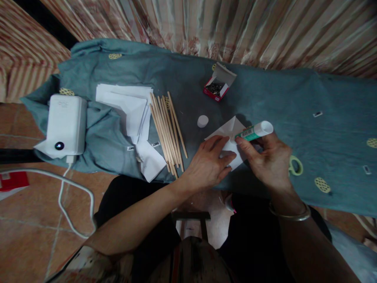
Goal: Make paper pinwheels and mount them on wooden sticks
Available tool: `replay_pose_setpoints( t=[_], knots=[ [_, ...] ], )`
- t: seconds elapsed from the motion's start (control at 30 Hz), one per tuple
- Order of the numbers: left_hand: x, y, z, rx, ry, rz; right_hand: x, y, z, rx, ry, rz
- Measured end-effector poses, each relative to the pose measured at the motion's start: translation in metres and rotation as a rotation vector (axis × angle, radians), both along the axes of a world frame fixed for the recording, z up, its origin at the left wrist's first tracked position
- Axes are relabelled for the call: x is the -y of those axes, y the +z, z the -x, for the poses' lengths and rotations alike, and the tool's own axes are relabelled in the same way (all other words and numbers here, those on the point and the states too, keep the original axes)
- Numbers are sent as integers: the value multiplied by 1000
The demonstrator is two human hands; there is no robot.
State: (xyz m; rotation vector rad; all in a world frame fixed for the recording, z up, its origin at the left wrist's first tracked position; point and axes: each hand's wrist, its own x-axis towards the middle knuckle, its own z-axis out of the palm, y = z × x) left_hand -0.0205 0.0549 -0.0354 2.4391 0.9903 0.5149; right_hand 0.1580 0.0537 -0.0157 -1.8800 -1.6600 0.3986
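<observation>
My right hand (266, 157) is closed round a green and white glue stick (250, 133), held at a slant. The glue stick's inner end is over a folded white paper (234, 125) on the cloth. My left hand (210, 159) lies on the left part of that paper with its fingers stretched and apart, steadying it. Both hands cover parts of the sheet. A round white cap (202, 121) sits to the upper left of the paper. Just right of my right hand, the pale green handle of what looks like scissors (296, 166) shows; the rest is hidden.
Several thin wooden sticks (166, 131) lie left of my hands, beside white paper sheets (125, 106). An open red box (216, 87) of small dark metal pieces stands behind. A white power bank (66, 124) with a cable (61, 196) rests at left on the blue-green cloth (282, 98).
</observation>
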Motion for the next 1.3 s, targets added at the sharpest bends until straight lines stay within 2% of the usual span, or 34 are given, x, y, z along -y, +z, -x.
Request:
replay_pose_setpoints(
  t=[0.9, 1.3],
  knots=[
    [-1, 1, 0, 3, 5, 37, -3, 2, 6, 54, 87, -26],
    [0, -1, 0, 9, 9, 35, 2, 6, 6, 48, 115, 30]
  ],
)
